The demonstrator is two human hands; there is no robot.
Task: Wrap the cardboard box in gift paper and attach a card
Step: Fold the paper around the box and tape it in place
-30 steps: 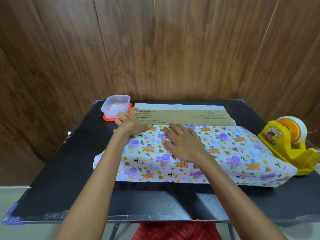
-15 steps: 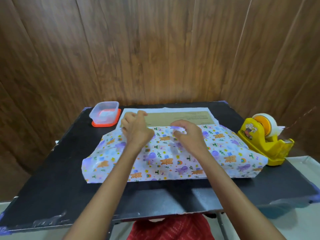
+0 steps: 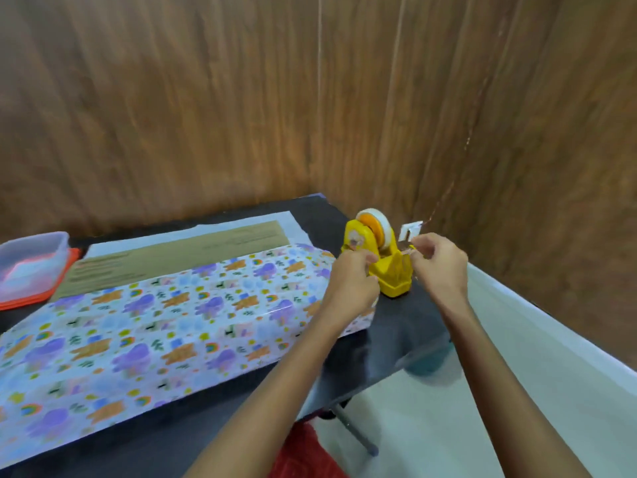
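Beside one half-wrapped box (image 3: 179, 257), left fingers (image 3: 369, 259) grip one tape dispenser (image 3: 393, 276); right fingers (image 3: 423, 242) pinch its tape (image 3: 406, 252).

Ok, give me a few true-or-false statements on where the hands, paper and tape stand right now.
1. The left hand and the right hand are both at the yellow plastic tape dispenser. True.
2. The patterned gift paper covers the whole brown cardboard box. False: bare cardboard shows along the far edge.
3. The clear plastic container with an orange lid sits beside the dispenser. False: it is at the black table's far left, across the box.
4. The right hand pinches a tape strip at the dispenser. True.
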